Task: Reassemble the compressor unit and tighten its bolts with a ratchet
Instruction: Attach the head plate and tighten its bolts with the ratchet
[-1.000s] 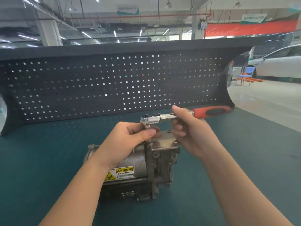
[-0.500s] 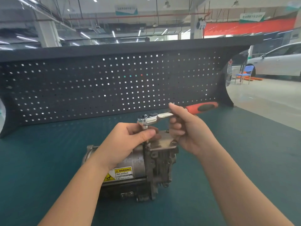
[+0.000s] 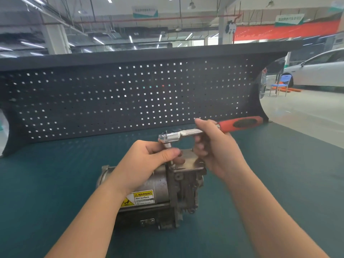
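The grey metal compressor unit (image 3: 163, 192) lies on its side on the teal bench mat, a yellow warning label facing me. A ratchet (image 3: 188, 134) with a red and black handle stands over its top plate, socket pointing down onto a bolt I cannot see. My left hand (image 3: 149, 161) rests on the compressor body and pinches the socket shaft under the ratchet head. My right hand (image 3: 217, 151) grips the ratchet's steel shank just short of the red handle, which sticks out to the right.
A dark perforated tool board (image 3: 130, 97) stands upright along the back of the bench. The teal mat (image 3: 55, 183) spreads to both sides of the compressor. Beyond the bench's right edge are a workshop floor, a blue chair (image 3: 282, 83) and a white car (image 3: 320, 69).
The ratchet handle swung slightly away from me and back again while its head stayed on the bolt. My left hand kept its hold on the socket.
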